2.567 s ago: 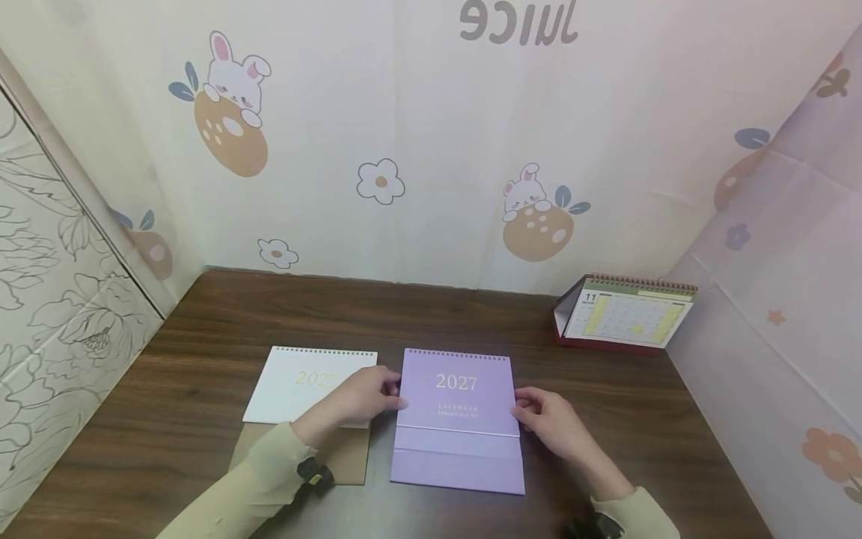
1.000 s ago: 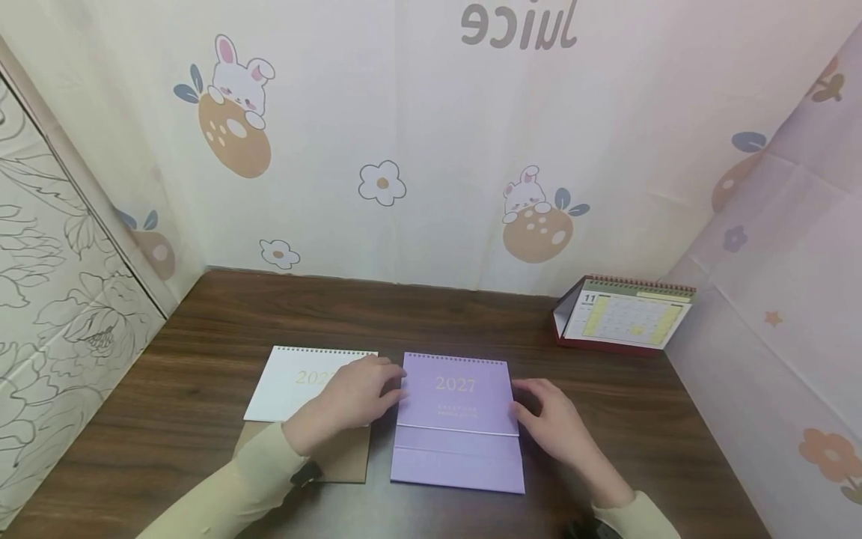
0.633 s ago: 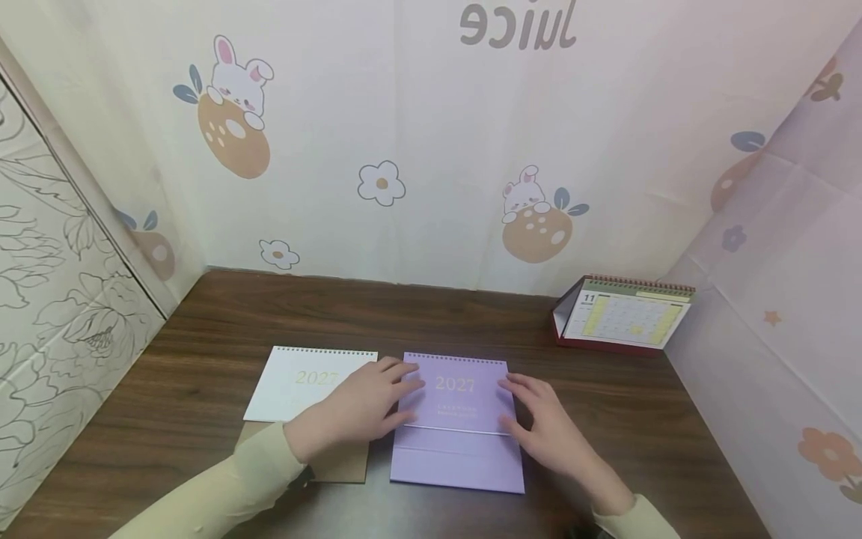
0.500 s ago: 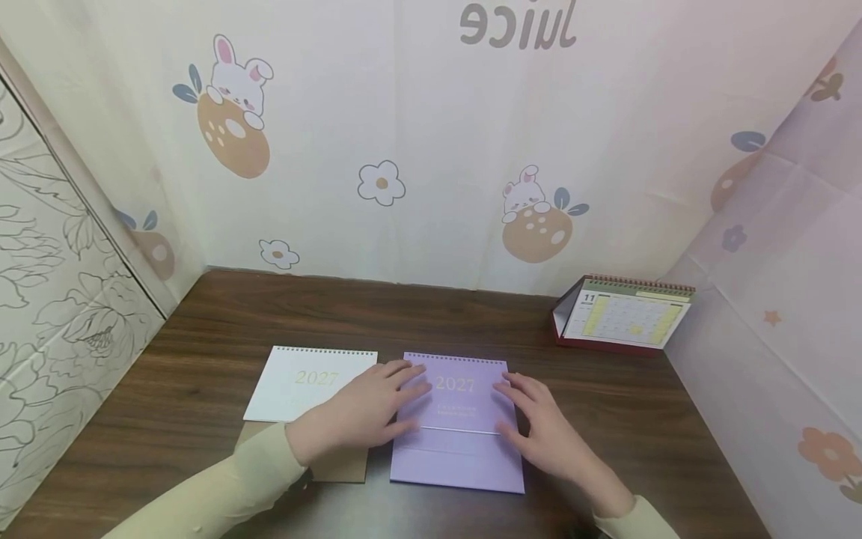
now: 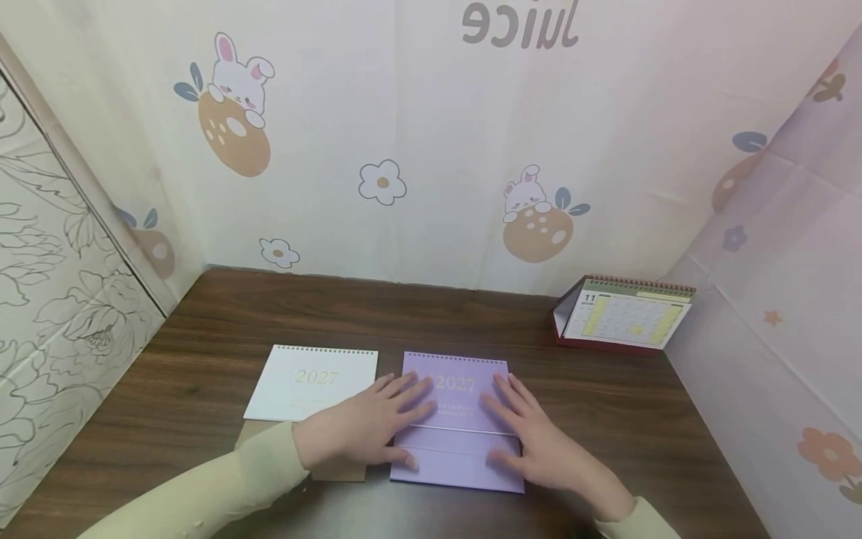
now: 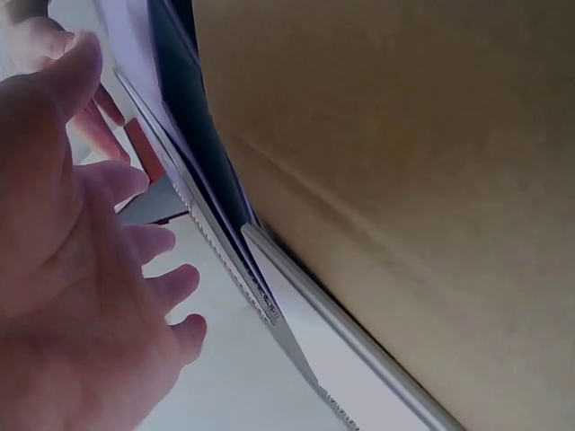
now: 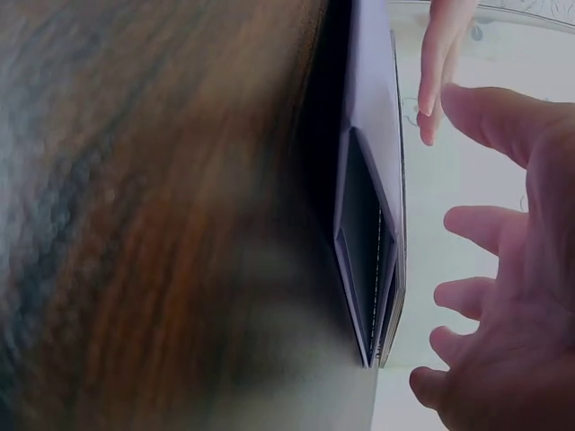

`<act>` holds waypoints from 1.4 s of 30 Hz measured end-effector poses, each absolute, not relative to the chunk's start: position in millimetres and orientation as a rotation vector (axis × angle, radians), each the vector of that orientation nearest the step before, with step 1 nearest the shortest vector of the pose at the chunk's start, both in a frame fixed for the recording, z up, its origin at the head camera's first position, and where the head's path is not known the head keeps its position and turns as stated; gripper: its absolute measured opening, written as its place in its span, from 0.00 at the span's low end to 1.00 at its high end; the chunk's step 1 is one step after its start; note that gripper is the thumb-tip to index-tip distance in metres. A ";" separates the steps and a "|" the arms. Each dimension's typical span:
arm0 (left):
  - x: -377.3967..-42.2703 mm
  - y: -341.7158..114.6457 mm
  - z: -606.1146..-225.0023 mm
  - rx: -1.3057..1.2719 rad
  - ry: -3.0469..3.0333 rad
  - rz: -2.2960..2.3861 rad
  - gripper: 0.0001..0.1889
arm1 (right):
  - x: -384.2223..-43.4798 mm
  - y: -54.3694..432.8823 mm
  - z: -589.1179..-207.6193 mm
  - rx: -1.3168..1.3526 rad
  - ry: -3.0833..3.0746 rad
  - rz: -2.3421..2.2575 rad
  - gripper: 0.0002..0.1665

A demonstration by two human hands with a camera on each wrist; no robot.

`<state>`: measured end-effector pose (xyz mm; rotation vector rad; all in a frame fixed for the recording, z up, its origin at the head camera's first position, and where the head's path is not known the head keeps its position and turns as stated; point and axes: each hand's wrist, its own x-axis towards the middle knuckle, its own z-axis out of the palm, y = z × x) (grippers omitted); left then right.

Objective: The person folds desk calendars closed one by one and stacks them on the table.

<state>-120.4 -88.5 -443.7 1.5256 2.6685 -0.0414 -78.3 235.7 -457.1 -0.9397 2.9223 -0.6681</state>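
Observation:
A purple 2027 desk calendar lies nearly flat on the table, its spiral binding at the far end. My left hand is over its left side, fingers spread. Over the right side is my right hand, its fingers also apart. Both wrist views show a gap between the hands and the calendar, so neither holds it. In the right wrist view, the folded base of the purple calendar shows a narrow hollow. Left of it lies a white 2027 desk calendar with a brown base, partly hidden by my left hand and forearm.
Another desk calendar with a red base stands upright at the back right, showing month 11. A patterned curtain hangs behind the dark wooden table, and more patterned cloth lines both sides.
Both hands have let go of the purple calendar's side edges and moved inward over it, fingers spreading, then slightly nearer to me. The purple calendar stays almost where it was.

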 end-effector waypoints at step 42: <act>-113.0 -81.9 -447.9 1.401 2.617 -0.109 0.46 | -78.8 237.2 -463.7 -0.816 2.692 -0.600 0.51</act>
